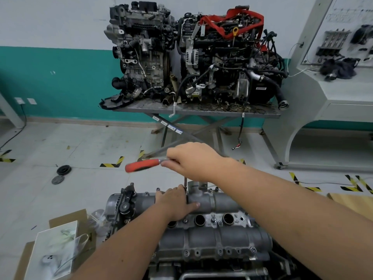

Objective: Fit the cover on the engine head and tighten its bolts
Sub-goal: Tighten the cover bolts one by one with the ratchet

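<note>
workshop floor; ratchet (pixel 144 165) handle points left, level.

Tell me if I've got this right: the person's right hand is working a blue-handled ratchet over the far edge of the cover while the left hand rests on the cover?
Almost. The ratchet's handle is red, not blue, as the head view shows. The rest stands: the right hand grips the ratchet over the far edge of the cover, and the left hand rests on the cover.

Right hand (pixel 193 158) gripping red-handled ratchet (pixel 143 165), left hand (pixel 175 203) resting on grey engine cover (pixel 212 239), two engines (pixel 191 53) on stand behind
</note>
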Available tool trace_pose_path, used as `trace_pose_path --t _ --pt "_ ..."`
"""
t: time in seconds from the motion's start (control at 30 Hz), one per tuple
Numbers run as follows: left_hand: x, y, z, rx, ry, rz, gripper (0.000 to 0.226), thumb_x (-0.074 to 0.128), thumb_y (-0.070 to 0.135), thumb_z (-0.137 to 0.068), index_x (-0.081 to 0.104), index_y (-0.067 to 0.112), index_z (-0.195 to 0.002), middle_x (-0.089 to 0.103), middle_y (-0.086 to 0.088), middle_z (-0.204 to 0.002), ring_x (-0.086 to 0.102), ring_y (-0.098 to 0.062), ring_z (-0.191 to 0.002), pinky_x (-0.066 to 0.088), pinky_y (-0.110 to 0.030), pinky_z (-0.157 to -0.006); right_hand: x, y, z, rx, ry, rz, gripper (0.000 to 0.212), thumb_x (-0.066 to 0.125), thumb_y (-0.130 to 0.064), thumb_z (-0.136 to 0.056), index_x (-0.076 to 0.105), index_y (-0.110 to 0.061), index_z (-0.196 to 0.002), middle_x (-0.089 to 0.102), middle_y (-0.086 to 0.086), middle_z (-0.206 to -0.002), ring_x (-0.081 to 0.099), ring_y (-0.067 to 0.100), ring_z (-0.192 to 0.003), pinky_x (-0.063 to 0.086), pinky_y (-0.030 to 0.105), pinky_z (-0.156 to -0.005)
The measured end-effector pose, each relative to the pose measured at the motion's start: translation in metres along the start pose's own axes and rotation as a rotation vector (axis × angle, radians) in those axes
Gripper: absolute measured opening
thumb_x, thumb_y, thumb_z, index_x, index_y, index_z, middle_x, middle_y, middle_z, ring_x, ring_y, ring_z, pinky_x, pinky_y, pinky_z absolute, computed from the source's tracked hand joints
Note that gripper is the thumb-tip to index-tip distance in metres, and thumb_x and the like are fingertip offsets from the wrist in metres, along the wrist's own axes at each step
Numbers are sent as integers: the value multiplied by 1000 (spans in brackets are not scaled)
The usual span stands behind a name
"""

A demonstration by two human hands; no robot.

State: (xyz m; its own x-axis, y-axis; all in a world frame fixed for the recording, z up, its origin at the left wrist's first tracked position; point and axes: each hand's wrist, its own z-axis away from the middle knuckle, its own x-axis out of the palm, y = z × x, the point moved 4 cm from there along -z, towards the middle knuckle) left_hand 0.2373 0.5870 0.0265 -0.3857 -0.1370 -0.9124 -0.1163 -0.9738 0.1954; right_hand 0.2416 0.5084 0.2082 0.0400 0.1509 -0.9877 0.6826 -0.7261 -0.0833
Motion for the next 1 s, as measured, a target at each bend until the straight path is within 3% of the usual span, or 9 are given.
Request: trace_pose_path --t 0.2,0.37,0.47,0.6,0.77,0.9,1.0 --pt "3 -3 -1 6 8 34 77 41 82 -81 45 20 -127 59 3 -124 53 -21 -119 28 -53 -102 10 -1 -13 447 108 -170 43 38 -58 -99 49 -23 -77 50 -1 -71 48 22 -63 28 30 -50" --pt "4 -2 -2 24 -16 11 67 24 71 -69 54 26 -109 60 5 -111 50 -19 -99 27 -53 -95 17 -5 -16 539 242 -59 42 34 -55 -102 47 -20 -84 56 2 -74 49 28 -65 33 35 -61" --pt "5 -3 -2 35 2 22 76 21 77 -64 53 27 -110 60 6 -114 52 -20 -104 28 -52 -92 20 -3 -16 500 260 -37 40 33 -54 -103 44 -21 -83 49 -2 -66 50 26 -61 31 34 -58" --pt "6 -4 -3 5 20 16 79 37 86 -79 47 22 -125 60 3 -122 54 -21 -117 31 -52 -97 18 0 -13 353 240 12 40 33 -56 -102 40 -21 -82 39 -7 -65 47 23 -59 24 31 -48" --pt "5 -3 -2 14 27 10 84 37 84 -81 43 17 -131 56 -1 -133 50 -24 -125 29 -57 -105 13 4 -4 18 221 28 44 51 -62 -91 43 -21 -77 44 -2 -80 49 23 -73 37 32 -55" --pt "5 -3 -3 14 28 3 83 37 84 -81 43 18 -132 56 0 -134 49 -25 -128 26 -59 -107 14 1 1 -108 438 104 44 69 -54 -83 63 -12 -69 54 7 -83 52 28 -78 46 42 -71" --pt "5 -4 -4 42 68 40 82 42 81 -82 42 19 -136 57 -2 -133 51 -25 -125 34 -48 -98 17 -1 6 -95 658 136 50 58 -58 -84 67 -14 -64 62 5 -92 59 29 -92 43 50 -91"
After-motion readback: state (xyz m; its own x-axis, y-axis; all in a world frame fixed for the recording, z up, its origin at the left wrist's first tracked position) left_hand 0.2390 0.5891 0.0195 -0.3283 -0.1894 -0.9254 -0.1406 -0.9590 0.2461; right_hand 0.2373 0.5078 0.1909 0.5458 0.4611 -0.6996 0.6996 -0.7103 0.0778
